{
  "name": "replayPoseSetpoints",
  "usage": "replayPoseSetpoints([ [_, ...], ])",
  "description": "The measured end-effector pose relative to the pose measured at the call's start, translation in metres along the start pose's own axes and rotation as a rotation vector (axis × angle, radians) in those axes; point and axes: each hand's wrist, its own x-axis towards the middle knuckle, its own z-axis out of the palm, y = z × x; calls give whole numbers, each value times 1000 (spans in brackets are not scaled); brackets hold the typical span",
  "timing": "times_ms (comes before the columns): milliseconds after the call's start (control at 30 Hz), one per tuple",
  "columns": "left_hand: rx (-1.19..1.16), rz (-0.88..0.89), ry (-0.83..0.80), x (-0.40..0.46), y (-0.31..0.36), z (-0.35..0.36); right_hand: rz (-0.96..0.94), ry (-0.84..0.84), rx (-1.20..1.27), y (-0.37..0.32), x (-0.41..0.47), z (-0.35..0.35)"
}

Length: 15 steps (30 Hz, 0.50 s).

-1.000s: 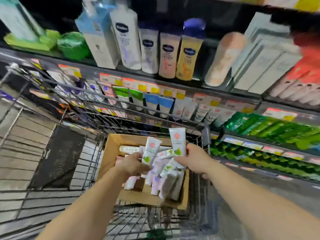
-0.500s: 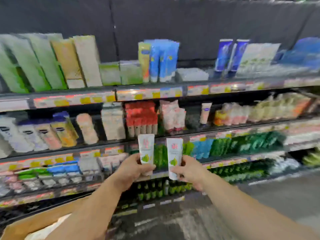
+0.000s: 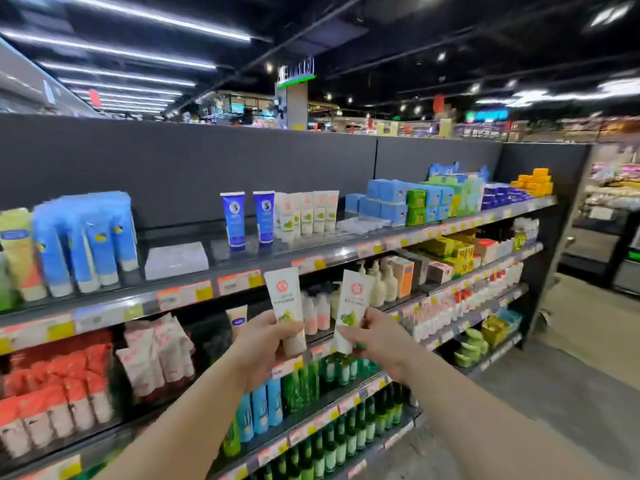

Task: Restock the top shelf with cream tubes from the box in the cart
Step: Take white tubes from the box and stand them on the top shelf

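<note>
My left hand [image 3: 263, 344] grips a white cream tube [image 3: 284, 301] with a red logo and green leaf print, cap end down. My right hand [image 3: 375, 336] pinches a matching cream tube [image 3: 352, 303] near its lower end. Both tubes are held upright in front of the second shelf, just below the top shelf [image 3: 311, 261]. A row of several matching white tubes [image 3: 306, 214] stands on the top shelf, right of two blue tubes [image 3: 247, 220]. The cart and box are out of view.
Bare shelf room lies in front of the matching tubes and around the clear plastic divider [image 3: 176, 259]. Blue tubes [image 3: 83, 240] fill the left, blue and green boxes [image 3: 415, 202] the right. Lower shelves hold bottles and tubes. The aisle floor [image 3: 571, 375] runs right.
The view rose from the cart box to the shelves. Both hands lifted a tube each out of the box and carried them up to just below the top shelf.
</note>
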Motion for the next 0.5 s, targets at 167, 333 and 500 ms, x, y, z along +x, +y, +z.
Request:
replayPoseSetpoints([
  [167,130,142,47,79,34,-5,-141,64,-18,-36,91,-19],
  [333,226,283,96,160,83,-4,-199,89,-101,-74,183,-33],
  [500,367,407,259,222,98,5,-284,80,-172,-100,254,-42],
])
